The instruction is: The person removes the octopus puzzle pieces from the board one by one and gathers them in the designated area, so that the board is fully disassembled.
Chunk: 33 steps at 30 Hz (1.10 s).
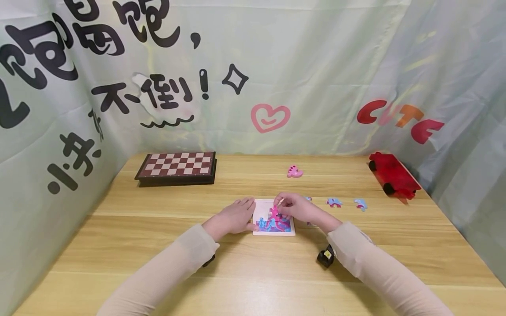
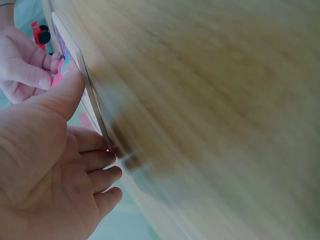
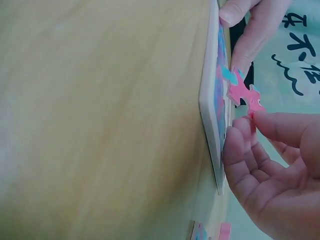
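A small white puzzle tray [image 1: 261, 208] lies on the table with its lower part filled by blue, purple and pink pieces. My left hand [image 1: 233, 217] rests at the tray's left side, fingers extended near the upper corner and thumb at the lower edge. Between thumb and fingertips, my right hand [image 1: 299, 207] pinches a pink puzzle piece [image 3: 242, 92]. The right wrist view shows that piece tilted up over the tray, its lower end close to the assembled part. Whether it touches the other pieces I cannot tell.
Loose puzzle pieces lie to the right, among them one piece [image 1: 334, 202] and another piece [image 1: 360, 204]. A pink spotted object [image 1: 294, 171] sits behind the tray. At the back stand a checkered board box [image 1: 178, 169] and a red toy car [image 1: 394, 175]. Printed curtains enclose the table.
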Motion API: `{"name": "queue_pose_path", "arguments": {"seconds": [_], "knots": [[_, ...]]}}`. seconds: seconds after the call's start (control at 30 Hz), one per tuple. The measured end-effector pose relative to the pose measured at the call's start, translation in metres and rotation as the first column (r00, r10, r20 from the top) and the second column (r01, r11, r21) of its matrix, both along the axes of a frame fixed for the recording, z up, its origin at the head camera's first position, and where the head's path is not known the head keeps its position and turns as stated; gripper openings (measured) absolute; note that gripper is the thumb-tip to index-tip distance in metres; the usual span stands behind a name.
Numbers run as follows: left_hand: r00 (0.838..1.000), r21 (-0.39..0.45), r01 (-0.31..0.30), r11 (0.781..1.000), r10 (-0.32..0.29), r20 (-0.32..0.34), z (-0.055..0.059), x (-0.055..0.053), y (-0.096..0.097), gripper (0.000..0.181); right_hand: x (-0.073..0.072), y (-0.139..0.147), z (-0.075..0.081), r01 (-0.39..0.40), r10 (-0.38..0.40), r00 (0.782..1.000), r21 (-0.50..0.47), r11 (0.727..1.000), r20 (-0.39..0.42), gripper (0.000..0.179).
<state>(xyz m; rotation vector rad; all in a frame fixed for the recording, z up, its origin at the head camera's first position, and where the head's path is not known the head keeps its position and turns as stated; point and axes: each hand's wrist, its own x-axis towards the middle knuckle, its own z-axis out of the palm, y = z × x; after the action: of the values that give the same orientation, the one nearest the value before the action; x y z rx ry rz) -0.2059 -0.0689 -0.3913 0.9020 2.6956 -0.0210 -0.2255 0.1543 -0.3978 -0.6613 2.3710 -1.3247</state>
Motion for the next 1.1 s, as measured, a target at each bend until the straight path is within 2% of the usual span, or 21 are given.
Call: {"name": "queue_pose_path", "arguments": {"seconds": [0.17, 0.4, 0.63, 0.83, 1.1], "knots": [[1.0, 0.004, 0.008, 1.0, -0.008, -0.004, 0.0, 0.0, 0.0, 0.078, 0.001, 0.014, 0.005, 0.062, -0.061, 0.998, -0.035, 0.997, 0.034, 0.011], [1.0, -0.006, 0.007, 1.0, -0.007, -0.001, 0.0, 0.0, 0.0, 0.078, 0.009, 0.055, 0.011, 0.146, -0.144, 0.988, -0.028, 0.989, 0.06, 0.017], [1.0, -0.001, 0.007, 1.0, -0.007, 0.001, 0.0, 0.0, 0.0, 0.077, 0.017, 0.105, 0.015, 0.215, -0.216, 0.976, 0.035, 0.976, 0.04, 0.023], [1.0, 0.001, 0.003, 1.0, -0.003, -0.005, -0.002, 0.0, -0.001, 0.078, 0.025, 0.131, 0.015, 0.218, -0.225, 0.972, 0.099, 0.971, 0.072, 0.023], [1.0, -0.001, 0.013, 1.0, -0.013, -0.012, -0.003, 0.0, -0.001, 0.078, 0.028, 0.146, 0.012, 0.228, -0.242, 0.967, 0.162, 0.96, 0.074, 0.018]]}}
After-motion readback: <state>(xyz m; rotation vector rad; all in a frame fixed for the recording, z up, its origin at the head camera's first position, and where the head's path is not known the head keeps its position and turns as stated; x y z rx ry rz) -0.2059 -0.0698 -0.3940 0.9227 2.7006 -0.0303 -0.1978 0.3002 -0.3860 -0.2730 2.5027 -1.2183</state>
